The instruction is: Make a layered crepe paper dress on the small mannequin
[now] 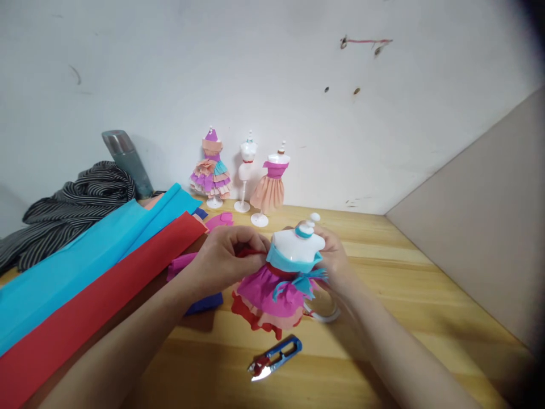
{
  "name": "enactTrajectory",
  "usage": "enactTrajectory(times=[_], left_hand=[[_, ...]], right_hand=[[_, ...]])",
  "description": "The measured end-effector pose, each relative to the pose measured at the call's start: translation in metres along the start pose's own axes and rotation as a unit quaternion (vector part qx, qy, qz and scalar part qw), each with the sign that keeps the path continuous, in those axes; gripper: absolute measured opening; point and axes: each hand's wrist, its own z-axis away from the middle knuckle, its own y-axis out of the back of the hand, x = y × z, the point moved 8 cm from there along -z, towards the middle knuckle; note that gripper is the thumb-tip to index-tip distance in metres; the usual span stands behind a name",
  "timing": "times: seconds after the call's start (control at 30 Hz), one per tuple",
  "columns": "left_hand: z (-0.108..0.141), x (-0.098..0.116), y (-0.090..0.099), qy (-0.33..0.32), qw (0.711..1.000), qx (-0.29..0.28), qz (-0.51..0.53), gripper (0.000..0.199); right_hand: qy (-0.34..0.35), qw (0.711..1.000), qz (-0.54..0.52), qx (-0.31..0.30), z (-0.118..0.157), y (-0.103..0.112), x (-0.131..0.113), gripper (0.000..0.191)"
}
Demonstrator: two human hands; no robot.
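In the middle of the head view is a small white dress form [293, 245], tilted a little to the right. It wears a light blue top band [293, 261], a red waist, a blue fringed bow [304, 284] and a layered skirt [272, 295] in magenta, peach and red. My left hand [232, 255] is closed at its left side, thumb and fingers pinching a red crepe paper strip [249, 251]. Around the form's right and back side, my right hand [334, 258] grips it; those fingertips are hidden. Blue-handled thread snips [276, 359] lie below on the table.
Blue crepe paper [97, 244] and red crepe paper [110, 289] spread across the left, near a striped cloth [80, 199] and a bottle [128, 162]. Three small dress forms, one in a peach skirt [269, 193], stand by the wall. A white ring [326, 315] lies behind the held form.
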Motion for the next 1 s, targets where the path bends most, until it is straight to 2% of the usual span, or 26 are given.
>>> enactTrajectory(times=[0.23, 0.43, 0.67, 0.83, 1.0], left_hand=[[-0.001, 0.005, -0.005, -0.003, 1.0, -0.02, 0.01, 0.009], [0.002, 0.006, -0.007, 0.008, 0.999, -0.035, 0.002, 0.01], [0.005, 0.003, -0.008, -0.012, 0.999, -0.043, -0.032, 0.008], [0.007, 0.007, -0.007, -0.04, 0.996, -0.034, -0.066, 0.01], [0.014, 0.012, -0.017, -0.051, 0.991, -0.067, -0.102, 0.012]], right_hand=[[0.025, 0.999, -0.002, -0.019, 0.003, -0.011, -0.021, 0.03], [0.009, 0.997, 0.001, -0.073, 0.002, -0.017, -0.02, 0.03], [-0.005, 0.995, 0.02, -0.102, -0.001, -0.022, -0.023, 0.033], [0.002, 0.987, 0.007, -0.16, -0.005, -0.03, -0.026, 0.028], [0.033, 0.968, -0.013, -0.247, 0.0, -0.04, -0.033, 0.016]])
